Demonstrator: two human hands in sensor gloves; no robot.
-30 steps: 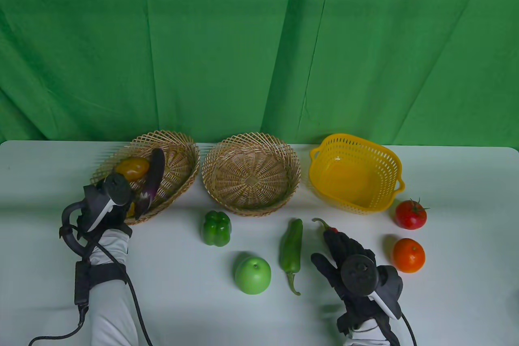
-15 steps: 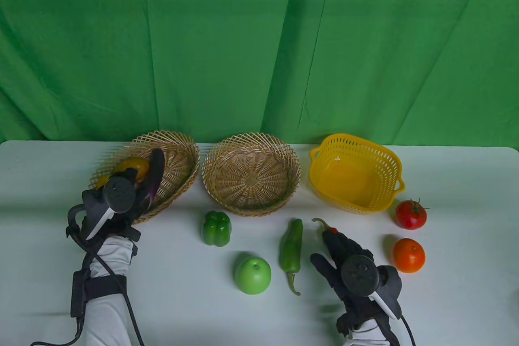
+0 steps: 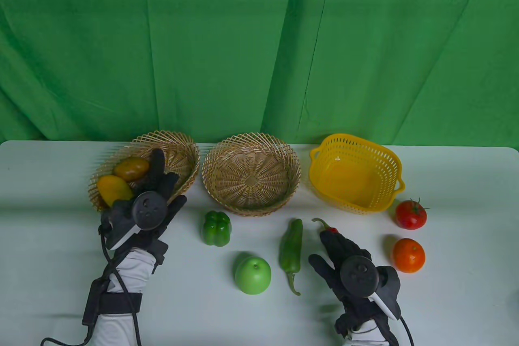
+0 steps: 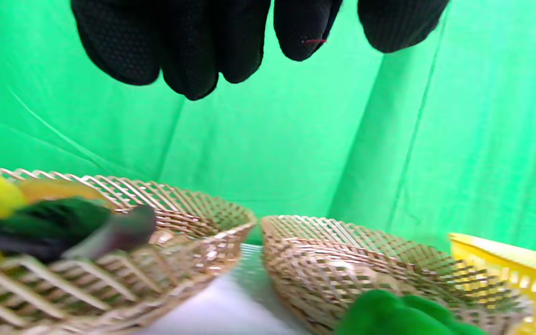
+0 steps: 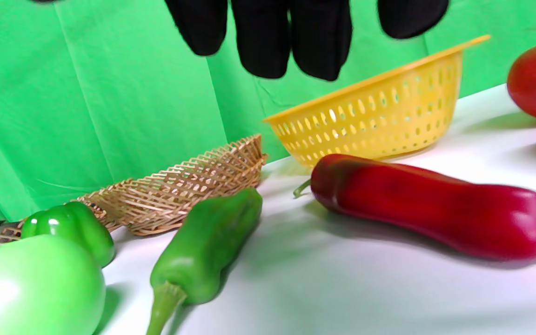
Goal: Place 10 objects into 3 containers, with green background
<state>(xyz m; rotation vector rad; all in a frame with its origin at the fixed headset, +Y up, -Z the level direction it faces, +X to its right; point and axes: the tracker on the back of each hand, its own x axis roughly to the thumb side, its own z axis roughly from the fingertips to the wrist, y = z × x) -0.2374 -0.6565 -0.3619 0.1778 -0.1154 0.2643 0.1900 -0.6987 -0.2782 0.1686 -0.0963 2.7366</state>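
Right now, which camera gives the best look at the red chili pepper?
The right wrist view: the red chili pepper lies whole on the table. In the table view the right hand hides all but its stem end. The left wrist view misses it.

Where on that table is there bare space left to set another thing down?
Bare table lies left of the left hand, and along the front edge between both hands, below the green apple. The middle wicker basket and yellow basket look empty. It is crowded around the right hand: green chili, red chili, orange, tomato.
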